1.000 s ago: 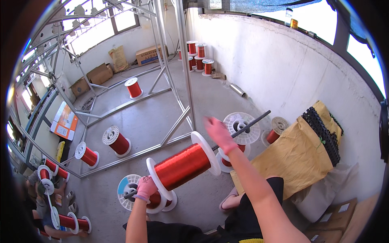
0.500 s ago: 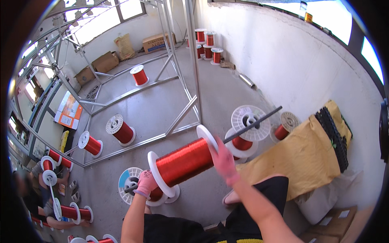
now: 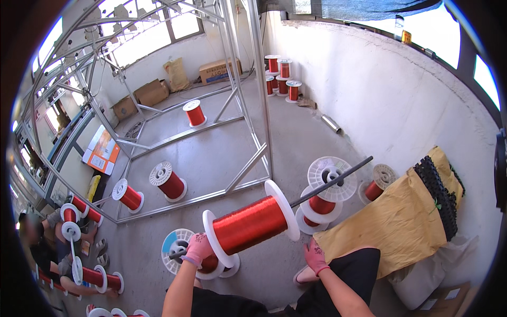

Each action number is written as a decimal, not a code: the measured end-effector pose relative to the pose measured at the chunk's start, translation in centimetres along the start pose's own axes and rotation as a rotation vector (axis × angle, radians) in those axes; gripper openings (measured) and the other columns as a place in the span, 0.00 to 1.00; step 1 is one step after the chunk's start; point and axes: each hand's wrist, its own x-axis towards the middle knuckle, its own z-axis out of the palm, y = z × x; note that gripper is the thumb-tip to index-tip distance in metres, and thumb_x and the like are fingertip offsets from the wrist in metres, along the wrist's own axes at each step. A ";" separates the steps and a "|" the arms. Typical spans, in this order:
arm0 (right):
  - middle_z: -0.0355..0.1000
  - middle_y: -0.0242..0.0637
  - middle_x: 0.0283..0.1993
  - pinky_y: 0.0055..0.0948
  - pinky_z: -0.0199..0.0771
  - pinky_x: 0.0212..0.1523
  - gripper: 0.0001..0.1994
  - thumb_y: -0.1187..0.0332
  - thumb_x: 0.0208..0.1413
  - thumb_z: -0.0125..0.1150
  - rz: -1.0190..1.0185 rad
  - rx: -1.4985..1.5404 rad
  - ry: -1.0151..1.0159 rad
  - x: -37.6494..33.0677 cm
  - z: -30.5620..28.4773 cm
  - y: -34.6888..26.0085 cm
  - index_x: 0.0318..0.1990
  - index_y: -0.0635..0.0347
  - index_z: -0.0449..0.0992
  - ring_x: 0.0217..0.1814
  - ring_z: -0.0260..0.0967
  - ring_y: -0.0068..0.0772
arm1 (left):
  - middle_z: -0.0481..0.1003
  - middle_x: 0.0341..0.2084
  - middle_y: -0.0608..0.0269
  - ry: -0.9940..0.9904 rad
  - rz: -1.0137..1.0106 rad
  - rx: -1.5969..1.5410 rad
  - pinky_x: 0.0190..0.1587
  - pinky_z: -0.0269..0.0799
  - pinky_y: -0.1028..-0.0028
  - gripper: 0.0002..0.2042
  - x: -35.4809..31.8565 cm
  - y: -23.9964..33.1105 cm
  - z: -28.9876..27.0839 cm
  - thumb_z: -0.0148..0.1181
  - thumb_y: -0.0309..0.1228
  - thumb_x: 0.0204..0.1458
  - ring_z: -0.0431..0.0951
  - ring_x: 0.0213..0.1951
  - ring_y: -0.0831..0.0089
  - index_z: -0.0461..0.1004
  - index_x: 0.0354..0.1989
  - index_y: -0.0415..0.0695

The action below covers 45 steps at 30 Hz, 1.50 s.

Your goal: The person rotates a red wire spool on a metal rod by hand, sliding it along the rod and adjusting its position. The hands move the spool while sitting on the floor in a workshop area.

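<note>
The left hand (image 3: 198,249) is clenched on the near end of a dark rod (image 3: 332,180) carrying a red wire spool (image 3: 249,224) above the floor (image 3: 222,153). The right hand (image 3: 315,255) hangs released just beside it. Beyond lies bare floor, edged by a metal frame (image 3: 259,100).

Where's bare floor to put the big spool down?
Bare concrete lies between the metal frame and the white wall, up to the metal tube. Crowded around the big spool held at the left hand: upright spools, blue-flanged spool, yellow sack.
</note>
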 end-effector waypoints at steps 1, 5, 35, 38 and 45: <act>0.67 0.55 0.49 0.43 0.63 0.51 0.22 0.58 0.56 0.44 0.037 0.004 -0.046 -0.5 0.2 0.0 0.51 0.68 0.62 0.51 0.65 0.53 | 0.77 0.29 0.55 0.004 0.001 0.000 0.34 0.73 0.64 0.14 0.0 -0.1 0.3 0.51 0.41 0.45 0.79 0.32 0.60 0.78 0.30 0.45; 0.66 0.55 0.50 0.44 0.63 0.51 0.22 0.56 0.57 0.42 0.123 -0.003 -0.199 -1.3 1.3 0.0 0.51 0.64 0.63 0.51 0.65 0.54 | 0.77 0.30 0.55 -0.022 -0.010 0.014 0.34 0.73 0.64 0.14 -0.1 0.1 -0.1 0.53 0.41 0.43 0.78 0.33 0.60 0.78 0.30 0.45; 0.68 0.61 0.41 0.42 0.66 0.44 0.20 0.58 0.57 0.48 -0.310 0.240 0.075 5.9 -10.7 -21.8 0.45 0.70 0.68 0.48 0.65 0.57 | 0.77 0.32 0.54 -0.085 -0.003 -0.019 0.36 0.73 0.65 0.14 -0.6 0.7 -0.7 0.50 0.39 0.45 0.78 0.34 0.61 0.77 0.32 0.45; 0.65 0.58 0.49 0.40 0.65 0.48 0.21 0.66 0.54 0.52 -0.353 -0.064 0.150 -0.7 -3.1 -5.7 0.53 0.70 0.62 0.51 0.64 0.51 | 0.77 0.32 0.55 -0.065 0.060 -0.010 0.37 0.72 0.66 0.13 0.5 2.1 -1.9 0.50 0.39 0.45 0.78 0.34 0.63 0.77 0.32 0.45; 0.65 0.52 0.51 0.40 0.63 0.50 0.20 0.64 0.56 0.46 -0.140 -0.157 0.129 -1.0 0.2 -3.2 0.52 0.68 0.61 0.52 0.63 0.49 | 0.78 0.31 0.56 -0.020 0.031 0.061 0.37 0.73 0.66 0.14 -0.5 0.4 0.1 0.49 0.40 0.47 0.78 0.35 0.64 0.77 0.32 0.46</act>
